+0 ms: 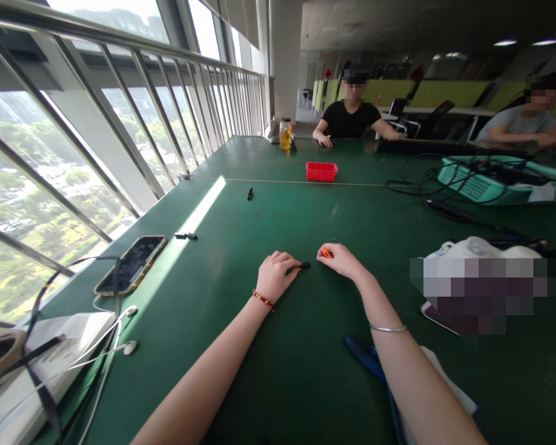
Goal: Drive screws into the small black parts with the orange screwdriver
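Note:
My left hand (274, 275), with a beaded bracelet at its wrist, is closed on a small black stick-like piece (305, 265) that pokes out to the right of its fingertips. Across a short gap, my right hand (340, 261) has its fingers closed round a small orange and black object (327, 253), mostly covered by the fingers, so its kind is unclear. Both hands are low over the green table (278, 346). Two small dark pieces lie farther off: one black piece (250, 194) near the middle and another black piece (186, 236) to the left, at the sunlit strip.
On the left are a phone (133, 264), white earphones (130, 347) and a white bag (69, 346). A red bin (321, 172) and a jar (285, 136) stand farther back. Cables and a teal basket (477, 185) are at right. Beyond the table sits a person (353, 117).

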The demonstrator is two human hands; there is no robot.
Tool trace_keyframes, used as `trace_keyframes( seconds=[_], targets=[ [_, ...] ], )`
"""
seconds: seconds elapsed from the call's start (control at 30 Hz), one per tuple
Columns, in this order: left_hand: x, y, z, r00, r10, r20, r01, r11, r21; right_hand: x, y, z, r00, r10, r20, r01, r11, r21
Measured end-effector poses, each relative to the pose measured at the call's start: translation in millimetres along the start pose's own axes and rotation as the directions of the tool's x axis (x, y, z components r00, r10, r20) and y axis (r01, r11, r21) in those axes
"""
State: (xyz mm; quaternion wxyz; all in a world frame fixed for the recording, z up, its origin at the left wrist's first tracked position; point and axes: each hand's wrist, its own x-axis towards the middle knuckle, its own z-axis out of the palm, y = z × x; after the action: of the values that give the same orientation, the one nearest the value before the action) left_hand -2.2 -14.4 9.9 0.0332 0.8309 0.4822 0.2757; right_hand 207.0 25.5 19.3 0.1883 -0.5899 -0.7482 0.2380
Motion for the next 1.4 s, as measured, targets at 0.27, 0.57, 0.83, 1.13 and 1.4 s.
trace_keyframes(
  seconds=[0.27,0.57,0.83,1.13,1.4],
  targets=[
    [0,0,0.2,1.000,0.006,-0.004,-0.006,1.000,0.006,-3,-21,-6,0.997,-0.073,-0.008,0.073,0.997,-0.003],
    [0,-2,3.7,1.000,0.007,0.003,-0.007,1.000,0.004,-4,-26,-3,0.993,-0.113,0.030,0.114,0.993,-0.037],
    [0,1,2.6,0.998,-0.055,-0.006,0.055,0.998,-0.007,-4,-28,2,0.994,-0.105,0.019,0.107,0.992,-0.074],
    [2,1,5.7,0.997,-0.075,0.010,0.075,0.997,-0.020,-4,-29,7,0.995,-0.093,0.026,0.095,0.991,-0.093],
    [2,-2,6.0,0.998,-0.054,0.011,0.054,0.999,-0.003,-6,-31,3,0.994,-0.101,0.039,0.104,0.991,-0.089]
  ],
)
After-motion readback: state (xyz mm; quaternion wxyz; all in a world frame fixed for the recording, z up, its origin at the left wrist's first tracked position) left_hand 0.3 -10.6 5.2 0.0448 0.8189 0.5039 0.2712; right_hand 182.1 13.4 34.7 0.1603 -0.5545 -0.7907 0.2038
